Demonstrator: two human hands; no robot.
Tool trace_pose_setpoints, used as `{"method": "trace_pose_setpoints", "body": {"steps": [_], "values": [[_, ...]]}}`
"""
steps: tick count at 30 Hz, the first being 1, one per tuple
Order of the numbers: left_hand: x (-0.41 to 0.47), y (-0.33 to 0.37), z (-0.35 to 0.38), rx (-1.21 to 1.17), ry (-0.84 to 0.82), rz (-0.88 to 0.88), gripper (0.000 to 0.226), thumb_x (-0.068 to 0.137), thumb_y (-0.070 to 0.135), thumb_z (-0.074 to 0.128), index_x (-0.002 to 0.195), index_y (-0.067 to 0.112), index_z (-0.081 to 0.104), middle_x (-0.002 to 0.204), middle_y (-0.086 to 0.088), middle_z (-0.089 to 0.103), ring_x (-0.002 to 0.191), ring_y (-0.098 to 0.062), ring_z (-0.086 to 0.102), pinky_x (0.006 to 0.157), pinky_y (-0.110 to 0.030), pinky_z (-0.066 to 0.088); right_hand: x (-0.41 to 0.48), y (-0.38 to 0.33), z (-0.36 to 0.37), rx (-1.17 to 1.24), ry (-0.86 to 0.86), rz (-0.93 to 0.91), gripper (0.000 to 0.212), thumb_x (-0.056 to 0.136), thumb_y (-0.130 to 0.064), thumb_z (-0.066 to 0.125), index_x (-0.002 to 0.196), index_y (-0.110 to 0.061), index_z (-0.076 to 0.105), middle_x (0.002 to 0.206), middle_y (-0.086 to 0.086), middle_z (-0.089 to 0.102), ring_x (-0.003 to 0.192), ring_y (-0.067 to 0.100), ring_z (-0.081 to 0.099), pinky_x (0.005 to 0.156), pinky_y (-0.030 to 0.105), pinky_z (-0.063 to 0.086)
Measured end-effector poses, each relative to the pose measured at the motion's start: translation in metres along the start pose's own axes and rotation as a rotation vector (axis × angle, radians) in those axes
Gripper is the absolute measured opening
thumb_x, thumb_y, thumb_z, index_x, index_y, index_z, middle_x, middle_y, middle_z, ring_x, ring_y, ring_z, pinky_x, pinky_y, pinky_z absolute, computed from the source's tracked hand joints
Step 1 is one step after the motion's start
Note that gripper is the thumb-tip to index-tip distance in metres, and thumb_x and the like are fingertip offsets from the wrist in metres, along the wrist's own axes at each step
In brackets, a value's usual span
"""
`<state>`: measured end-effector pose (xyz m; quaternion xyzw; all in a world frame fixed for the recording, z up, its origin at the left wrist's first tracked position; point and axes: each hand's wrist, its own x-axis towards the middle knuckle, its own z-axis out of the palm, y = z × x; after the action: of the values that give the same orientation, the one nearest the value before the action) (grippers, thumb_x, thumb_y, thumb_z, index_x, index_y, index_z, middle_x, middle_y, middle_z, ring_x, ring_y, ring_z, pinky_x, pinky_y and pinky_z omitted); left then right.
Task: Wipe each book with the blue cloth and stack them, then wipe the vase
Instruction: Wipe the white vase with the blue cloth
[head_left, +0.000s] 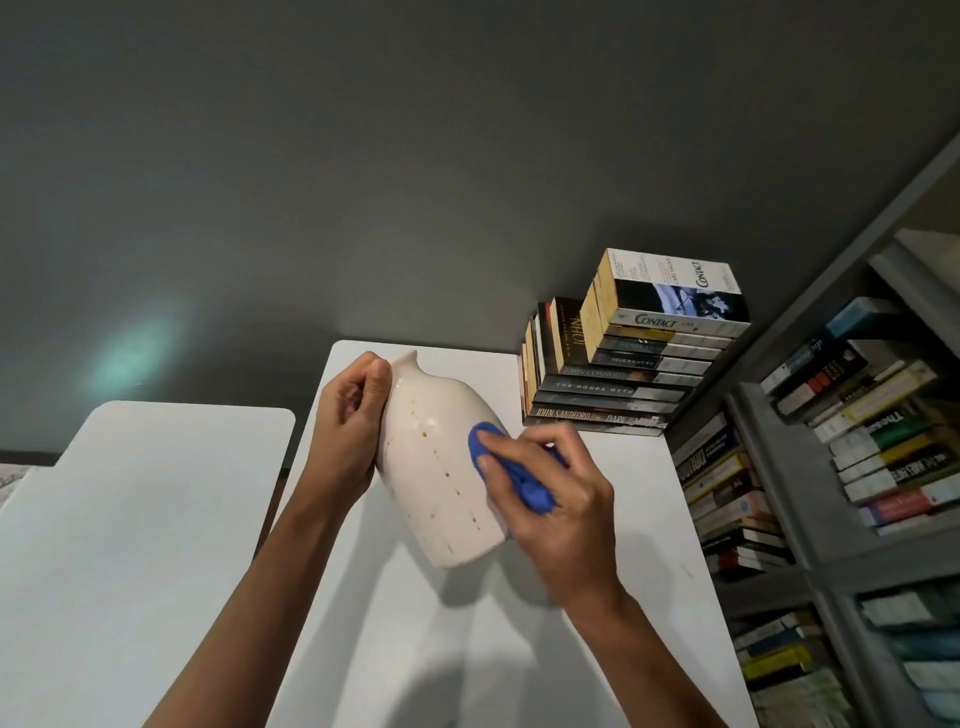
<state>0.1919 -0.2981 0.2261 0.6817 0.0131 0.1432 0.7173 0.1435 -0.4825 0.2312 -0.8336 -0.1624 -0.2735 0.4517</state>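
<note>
Your left hand (353, 421) grips the tilted cream vase (436, 467) near its neck; your right hand (558, 499) pinches the blue cloth (532, 491) against its side. The book stack (613, 387) sits at two o'clock.

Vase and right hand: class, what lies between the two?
The blue cloth: the right hand presses it against the side of the vase, which the left hand holds. The head view shows this.
</note>
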Motion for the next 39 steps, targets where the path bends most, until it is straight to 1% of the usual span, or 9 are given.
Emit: {"method": "trace_pose_setpoints", "body": {"steps": [2,5,11,17,21,25,34,37,39], "values": [[0.000,0.001,-0.002,0.013,-0.001,0.008,0.041,0.097,0.028,0.043,0.066,0.004,0.031,0.064,0.000,0.029,0.059,-0.012,0.023,0.053,-0.029,0.021,-0.011,0.007,-0.005,0.062,-0.029,0.054,0.021,0.083,-0.032,0.069,0.104,-0.028,0.073,0.091,-0.005,0.053,0.080,0.007,0.058,0.072,0.016,0.047],[-0.002,-0.001,-0.002,0.002,0.025,0.002,0.039,0.097,0.026,0.043,0.062,0.013,0.031,0.062,0.008,0.029,0.058,-0.009,0.022,0.053,-0.027,0.020,-0.022,0.012,-0.008,0.282,-0.072,0.404,0.032,0.073,-0.048,0.070,0.104,-0.047,0.065,0.106,-0.008,0.054,0.104,0.005,0.057,0.083,0.010,0.043],[-0.005,-0.003,0.003,-0.043,0.064,-0.015,0.039,0.099,0.024,0.043,0.062,0.018,0.030,0.063,0.007,0.029,0.059,-0.009,0.023,0.054,-0.028,0.021,-0.018,0.017,0.000,0.613,-0.338,0.722,0.072,0.062,-0.070,0.062,0.129,-0.055,0.041,0.135,-0.027,0.045,0.121,0.000,0.048,0.098,0.030,0.045],[0.000,0.000,0.001,-0.073,0.045,-0.081,0.037,0.099,0.022,0.052,0.063,0.018,0.047,0.072,0.011,0.042,0.068,-0.009,0.037,0.065,-0.025,0.032,-0.013,0.022,0.001,0.749,-0.383,0.815,0.062,0.068,-0.059,0.058,0.123,-0.032,0.050,0.117,-0.010,0.063,0.108,0.012,0.060,0.080,0.028,0.050],[0.004,0.011,0.000,-0.123,-0.039,-0.191,0.018,0.088,0.032,0.069,0.087,0.022,0.054,0.101,0.000,0.056,0.082,-0.007,0.059,0.067,-0.025,0.047,-0.014,0.024,0.003,0.857,-0.387,0.853,0.048,0.075,-0.054,0.056,0.101,-0.015,0.051,0.109,0.007,0.064,0.096,0.017,0.060,0.073,0.030,0.050],[0.016,0.018,-0.007,-0.274,-0.167,-0.372,0.075,0.059,0.056,0.085,0.119,0.023,0.053,0.115,-0.007,0.070,0.096,-0.019,0.068,0.071,-0.028,0.057,-0.009,0.025,0.003,1.019,-0.399,0.889,0.038,0.084,-0.043,0.053,0.096,-0.008,0.046,0.094,0.005,0.063,0.086,0.015,0.061,0.069,0.029,0.052],[0.024,0.013,0.005,-0.367,-0.175,-0.357,0.051,0.039,0.061,0.090,0.069,0.023,0.073,0.090,-0.005,0.077,0.091,-0.019,0.071,0.077,-0.036,0.058,-0.003,0.038,0.007,1.054,-0.416,0.952,0.055,0.081,-0.054,0.059,0.103,-0.005,0.049,0.102,0.008,0.063,0.095,0.018,0.060,0.081,0.032,0.052],[0.025,0.010,0.002,-0.378,-0.124,-0.359,0.025,0.056,0.046,0.083,0.061,0.023,0.073,0.082,0.001,0.076,0.082,-0.013,0.071,0.077,-0.035,0.054,0.003,0.051,0.004,0.905,-0.327,1.051,0.078,0.076,-0.070,0.059,0.129,-0.014,0.046,0.124,0.009,0.056,0.113,0.020,0.055,0.098,0.041,0.043],[0.028,0.009,-0.001,-0.387,-0.078,-0.359,0.016,0.070,0.036,0.071,0.060,0.025,0.075,0.078,0.004,0.075,0.077,-0.010,0.070,0.079,-0.036,0.050,0.013,0.054,-0.005,0.757,-0.264,0.999,0.080,0.070,-0.070,0.061,0.126,-0.015,0.045,0.116,0.006,0.055,0.105,0.020,0.056,0.093,0.039,0.042]]}}
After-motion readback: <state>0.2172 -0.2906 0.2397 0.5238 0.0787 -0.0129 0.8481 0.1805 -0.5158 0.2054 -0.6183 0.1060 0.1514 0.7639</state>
